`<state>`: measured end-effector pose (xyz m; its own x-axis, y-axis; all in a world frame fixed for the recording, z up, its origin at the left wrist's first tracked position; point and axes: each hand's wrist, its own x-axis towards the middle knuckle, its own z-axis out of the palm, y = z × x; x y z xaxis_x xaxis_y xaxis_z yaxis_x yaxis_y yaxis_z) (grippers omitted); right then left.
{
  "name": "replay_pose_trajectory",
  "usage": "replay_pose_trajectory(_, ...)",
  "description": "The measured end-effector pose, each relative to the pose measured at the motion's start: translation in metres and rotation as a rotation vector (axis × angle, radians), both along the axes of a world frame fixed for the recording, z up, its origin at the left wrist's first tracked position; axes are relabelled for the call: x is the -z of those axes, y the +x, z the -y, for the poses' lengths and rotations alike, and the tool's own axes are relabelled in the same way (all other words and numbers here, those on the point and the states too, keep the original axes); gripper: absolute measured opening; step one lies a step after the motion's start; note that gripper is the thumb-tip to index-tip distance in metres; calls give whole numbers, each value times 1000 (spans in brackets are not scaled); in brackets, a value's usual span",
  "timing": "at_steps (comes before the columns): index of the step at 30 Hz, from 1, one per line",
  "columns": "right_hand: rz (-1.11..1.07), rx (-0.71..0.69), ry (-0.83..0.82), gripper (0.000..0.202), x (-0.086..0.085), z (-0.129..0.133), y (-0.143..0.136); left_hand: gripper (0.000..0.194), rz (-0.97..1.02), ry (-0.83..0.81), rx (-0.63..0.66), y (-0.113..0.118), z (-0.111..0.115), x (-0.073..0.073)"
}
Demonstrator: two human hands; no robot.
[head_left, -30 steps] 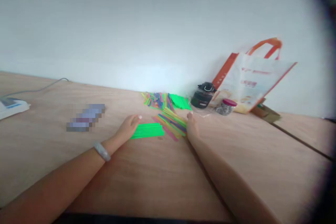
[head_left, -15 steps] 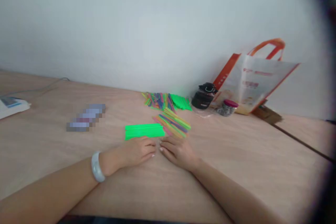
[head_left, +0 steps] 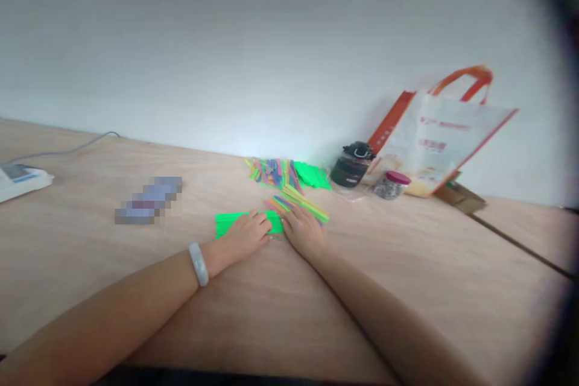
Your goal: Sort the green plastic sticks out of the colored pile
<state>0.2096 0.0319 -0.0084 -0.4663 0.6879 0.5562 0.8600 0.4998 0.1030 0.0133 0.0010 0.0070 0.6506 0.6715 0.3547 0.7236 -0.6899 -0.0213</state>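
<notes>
Bright green flat sticks [head_left: 226,224] lie side by side in a row on the table. My left hand [head_left: 246,235], with a pale bangle on its wrist, rests across them, its fingers bent together over the right part of the row. At the row's right end my right hand [head_left: 304,230] lies low, fingers stretched forward and fingertips touching the ends. It partly covers a loose bundle of mixed-colour sticks [head_left: 312,207] in yellow, green, blue and pink. The fingertips are partly hidden.
Behind lie a heap of coloured sticks [head_left: 271,172] and a green pile [head_left: 313,175]. To the right stand a black bottle [head_left: 350,166], a red-lidded jar [head_left: 392,186] and a carrier bag [head_left: 443,139]. At left are a pixelated object [head_left: 149,200] and a white device [head_left: 27,181].
Both hands have moved forward from the bare table in front of the sticks. The left now lies over the green row; the right has reached its right end and the mixed-colour bundle.
</notes>
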Motion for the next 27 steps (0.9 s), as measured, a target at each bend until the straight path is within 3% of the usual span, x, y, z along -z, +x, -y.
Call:
replay_pose_trajectory(7, -69, 12, -41, 25, 10, -3, -1, 22, 76, -74, -29, -4, -7, 10)
replay_pose_trajectory(20, -13, 51, 56, 27, 9, -5, 0, 16, 181, -88, -52, -4, -3, 4)
replay_pose_trajectory(23, -123, 67, 34, 25, 4, -2, -2, 18, 193, -86, -47, -3, -3, 6)
replay_pose_trajectory(27, -424, 37, -126, 24, 2, 4, -10, 28, 164, -91, -42, -3, -1, 6)
